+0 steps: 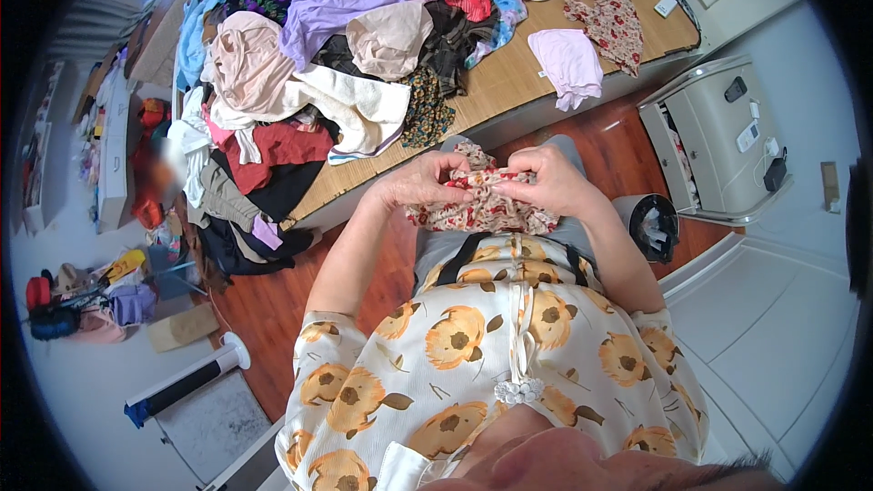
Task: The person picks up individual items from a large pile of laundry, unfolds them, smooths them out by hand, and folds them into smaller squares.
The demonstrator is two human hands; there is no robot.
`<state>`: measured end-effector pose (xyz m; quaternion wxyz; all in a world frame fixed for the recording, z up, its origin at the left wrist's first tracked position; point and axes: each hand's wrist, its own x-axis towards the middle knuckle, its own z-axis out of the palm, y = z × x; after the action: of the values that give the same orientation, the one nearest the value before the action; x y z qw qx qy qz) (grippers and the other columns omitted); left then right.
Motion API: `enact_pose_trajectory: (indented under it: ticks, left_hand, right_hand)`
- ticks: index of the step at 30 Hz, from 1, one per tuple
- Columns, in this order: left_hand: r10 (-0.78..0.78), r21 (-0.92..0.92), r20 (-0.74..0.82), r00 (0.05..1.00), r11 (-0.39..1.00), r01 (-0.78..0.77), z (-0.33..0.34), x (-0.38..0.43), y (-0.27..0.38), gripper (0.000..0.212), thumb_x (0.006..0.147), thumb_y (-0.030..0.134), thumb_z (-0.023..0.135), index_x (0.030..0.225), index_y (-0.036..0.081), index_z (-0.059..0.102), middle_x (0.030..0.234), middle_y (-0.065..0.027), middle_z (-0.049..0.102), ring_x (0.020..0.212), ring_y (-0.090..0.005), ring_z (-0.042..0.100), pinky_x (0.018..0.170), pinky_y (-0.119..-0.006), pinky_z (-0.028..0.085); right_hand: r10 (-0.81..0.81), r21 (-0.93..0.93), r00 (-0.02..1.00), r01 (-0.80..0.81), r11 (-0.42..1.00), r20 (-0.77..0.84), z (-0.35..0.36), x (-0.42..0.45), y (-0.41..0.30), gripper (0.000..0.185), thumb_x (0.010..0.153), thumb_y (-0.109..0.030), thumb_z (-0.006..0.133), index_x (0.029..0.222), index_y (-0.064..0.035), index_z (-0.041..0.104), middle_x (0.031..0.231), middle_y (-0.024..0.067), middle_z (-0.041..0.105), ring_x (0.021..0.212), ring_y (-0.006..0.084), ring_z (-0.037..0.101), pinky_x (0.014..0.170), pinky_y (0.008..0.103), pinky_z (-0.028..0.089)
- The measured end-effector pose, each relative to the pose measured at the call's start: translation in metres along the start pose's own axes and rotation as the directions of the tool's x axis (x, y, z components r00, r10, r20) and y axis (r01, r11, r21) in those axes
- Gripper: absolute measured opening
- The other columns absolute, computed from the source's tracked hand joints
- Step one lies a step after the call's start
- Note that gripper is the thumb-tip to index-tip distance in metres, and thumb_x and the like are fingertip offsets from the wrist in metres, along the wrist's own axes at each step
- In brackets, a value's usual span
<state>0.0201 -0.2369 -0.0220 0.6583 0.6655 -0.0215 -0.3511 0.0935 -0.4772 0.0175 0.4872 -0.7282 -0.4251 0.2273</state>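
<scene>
Just above my lap I hold a beige garment with a red floral print (484, 208), its cloth gathered between both hands. My left hand (433, 181) pinches the gathered edge on the left. On the right, my right hand (542, 181) grips the same edge, thumb pointing inward. The hands are a short way apart, and the cloth hangs down below them. Past my knees, on the wooden bed board, lie a pink folded cloth (567, 65) and another red-flowered beige garment (610, 24).
A large heap of clothes, with a lilac shirt (341, 7) and a white towel (361, 109), covers the board's left part (501, 92). To the right stand a lined waste bin (648, 228) and a bedside cabinet (709, 150) bearing a phone and chargers.
</scene>
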Motion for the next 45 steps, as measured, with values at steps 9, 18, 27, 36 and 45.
enact_pose_trajectory:
  ticks: [9,18,27,36,45]
  left_hand:
    - [-0.042,0.030,-0.205,0.978,0.998,0.049,-0.012,-0.017,-0.011,0.026,0.083,0.010,0.069,0.106,0.006,0.059,0.094,0.0038,0.061,0.081,-0.0059,0.055,0.069,-0.022,0.047]
    - [0.088,0.470,-0.311,0.946,0.880,0.073,-0.005,-0.015,-0.030,0.019,0.092,0.017,0.057,0.091,-0.001,0.061,0.070,-0.0009,0.059,0.065,-0.0058,0.051,0.056,-0.024,0.043]
    - [0.230,0.525,-0.354,0.907,0.851,-0.011,0.015,-0.001,-0.057,0.020,0.091,0.019,0.059,0.090,0.000,0.063,0.073,-0.0067,0.058,0.067,-0.0108,0.053,0.061,-0.030,0.045]
    - [0.422,0.599,-0.481,0.768,0.798,-0.063,0.007,-0.007,-0.063,0.013,0.085,0.012,0.063,0.083,-0.001,0.062,0.073,-0.0118,0.060,0.065,-0.0238,0.058,0.060,-0.033,0.047]
    - [0.978,0.968,-0.208,0.009,0.205,0.145,-0.025,-0.070,0.142,0.006,0.086,0.003,0.055,0.085,0.001,0.061,0.079,-0.0097,0.062,0.075,-0.0248,0.062,0.068,-0.032,0.048]
  right_hand:
    - [0.058,-0.145,0.989,-0.078,0.986,-0.138,-0.045,-0.007,-0.011,0.039,0.071,-0.023,0.076,0.062,0.0018,0.048,0.057,0.0125,0.048,0.053,0.0219,0.040,0.052,0.0344,0.035]
    - [0.021,-0.182,0.935,-0.091,0.979,-0.353,-0.080,-0.018,-0.035,0.033,0.071,-0.013,0.077,0.061,0.0023,0.050,0.053,0.0054,0.046,0.053,0.0091,0.039,0.050,0.0283,0.035]
    - [-0.009,-0.210,0.940,-0.067,0.975,-0.342,-0.085,-0.023,-0.045,0.033,0.072,-0.011,0.076,0.062,0.0020,0.048,0.055,0.0042,0.046,0.055,0.0088,0.041,0.050,0.0276,0.035]
    - [-0.059,-0.244,0.926,-0.036,0.969,-0.372,-0.097,-0.027,-0.048,0.026,0.072,-0.007,0.074,0.064,0.0032,0.052,0.059,0.0052,0.048,0.055,0.0119,0.043,0.053,0.0276,0.036]
    - [-0.281,-0.380,0.730,0.032,0.925,-0.623,-0.148,-0.051,-0.079,0.021,0.072,-0.002,0.072,0.066,0.0026,0.052,0.062,0.0040,0.048,0.058,0.0125,0.045,0.055,0.0256,0.036]
